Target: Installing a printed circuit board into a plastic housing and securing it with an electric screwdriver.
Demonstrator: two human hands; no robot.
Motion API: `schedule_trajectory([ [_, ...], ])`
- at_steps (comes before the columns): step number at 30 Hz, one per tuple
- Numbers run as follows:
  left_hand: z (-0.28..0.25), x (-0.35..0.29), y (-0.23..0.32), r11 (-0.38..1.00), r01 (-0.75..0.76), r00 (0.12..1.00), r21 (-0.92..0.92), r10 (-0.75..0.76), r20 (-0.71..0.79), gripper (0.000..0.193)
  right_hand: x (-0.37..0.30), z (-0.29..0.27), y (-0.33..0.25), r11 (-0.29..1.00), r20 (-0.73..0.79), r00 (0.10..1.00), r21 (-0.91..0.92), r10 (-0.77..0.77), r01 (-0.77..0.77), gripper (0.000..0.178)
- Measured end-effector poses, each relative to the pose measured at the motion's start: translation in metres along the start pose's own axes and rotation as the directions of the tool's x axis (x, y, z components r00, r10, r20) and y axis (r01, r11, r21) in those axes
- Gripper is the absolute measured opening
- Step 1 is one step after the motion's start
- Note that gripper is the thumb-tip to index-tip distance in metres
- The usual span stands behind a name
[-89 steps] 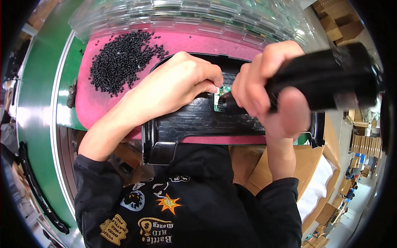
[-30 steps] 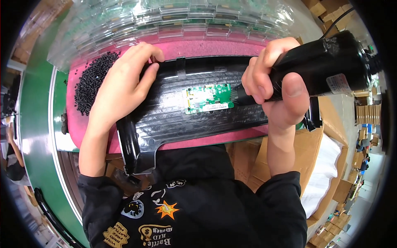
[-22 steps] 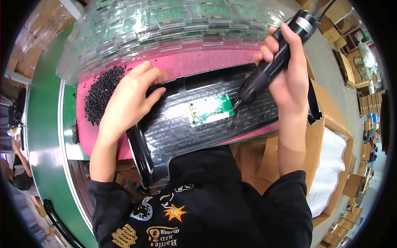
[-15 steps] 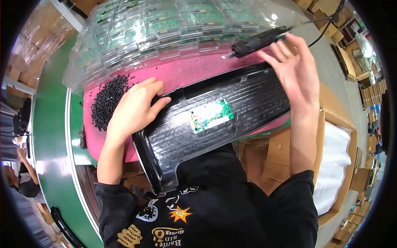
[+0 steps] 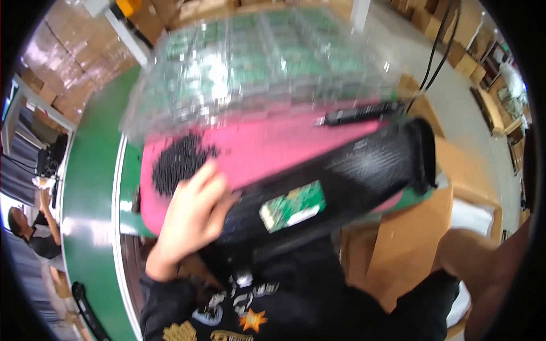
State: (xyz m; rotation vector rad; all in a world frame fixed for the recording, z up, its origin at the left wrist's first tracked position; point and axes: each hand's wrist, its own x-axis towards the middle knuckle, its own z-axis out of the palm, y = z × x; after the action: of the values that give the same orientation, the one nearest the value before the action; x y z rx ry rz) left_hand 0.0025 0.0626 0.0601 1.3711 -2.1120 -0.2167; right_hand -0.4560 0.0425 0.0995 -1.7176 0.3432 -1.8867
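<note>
Housing [image 5: 369,165] in left grip [image 5: 196,213]

Holding by its left end, near pile of small black pieces [image 5: 179,163]. Cannot tell state of right grip [image 5: 495,273] through blur. With green circuit board [image 5: 294,206] on inner face, black screwdriver [image 5: 358,114] beyond on pink mat [image 5: 256,145].

No txt legible: white strip [image 5: 304,216] on PCB [image 5: 306,198] & shirt prints [image 5: 181,331] blurred.

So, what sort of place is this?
Probably an electronics assembly workshop: a green circuit board lies in a long black plastic housing, a heap of tiny black parts sits on a pink mat, and clear trays of green boards are stacked behind.
</note>
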Motion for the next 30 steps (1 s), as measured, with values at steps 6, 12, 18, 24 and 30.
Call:
schedule_trajectory([
  [6,-0.039,-0.106,0.016,0.971,0.237,0.856,0.025,-0.197,-0.477,0.024,0.002,-0.029,0.015,0.901,0.048,0.904,-0.075,-0.425,0.428,0.048],
  [12,-0.041,-0.160,-0.037,0.903,0.231,0.355,-0.363,-0.426,-0.832,0.048,0.052,0.007,0.019,0.909,0.070,0.922,-0.158,-0.380,0.386,0.049],
  [18,-0.062,-0.184,-0.057,0.655,-0.090,0.206,-0.750,-0.725,-0.657,0.058,0.066,0.020,0.019,0.937,0.059,0.958,-0.201,-0.280,0.286,0.050],
  [24,-0.099,-0.239,-0.121,0.515,-0.410,0.042,-0.753,-0.814,-0.579,0.020,0.059,0.129,0.011,0.918,0.162,0.947,-0.245,-0.277,0.311,0.052],
  [30,-0.132,-0.306,-0.245,0.559,-0.213,-0.057,-0.802,-0.826,-0.561,0.015,0.059,0.200,-0.003,0.819,0.590,0.796,-0.387,-0.133,0.423,0.025],
])
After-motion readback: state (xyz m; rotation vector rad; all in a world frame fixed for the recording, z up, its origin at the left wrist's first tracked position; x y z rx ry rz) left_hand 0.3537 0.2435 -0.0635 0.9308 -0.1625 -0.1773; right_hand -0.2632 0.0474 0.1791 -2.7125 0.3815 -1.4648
